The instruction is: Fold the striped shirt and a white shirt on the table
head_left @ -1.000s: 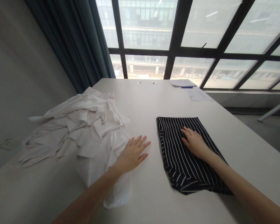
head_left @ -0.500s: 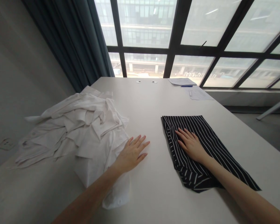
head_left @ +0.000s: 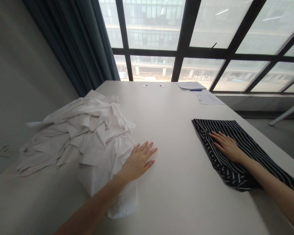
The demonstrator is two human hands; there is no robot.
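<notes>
My right hand (head_left: 226, 147) lies flat on a folded black garment with white stripes (head_left: 254, 153), fingers stretched out over its left part. The garment rests on the right side of the white table (head_left: 171, 182), its near corner running to the picture's right edge. Near the middle, my left hand (head_left: 138, 161) is open with its fingers spread over the table. It is beside a rumpled heap of white shirts (head_left: 88, 130), and my left forearm crosses above a white piece hanging out of that heap. A button shows on this piece.
Sheets of paper (head_left: 191, 85) and a blue pen (head_left: 196, 90) lie at the far right of the table, with another sheet (head_left: 210, 99) nearer. Two cable-hole covers (head_left: 162, 86) sit at the far edge. A dark curtain (head_left: 80, 42) and a wall socket (head_left: 6, 151) are at left.
My right hand and the striped garment beneath it have slid to the right across the table. My left hand and the white heap have stayed in place.
</notes>
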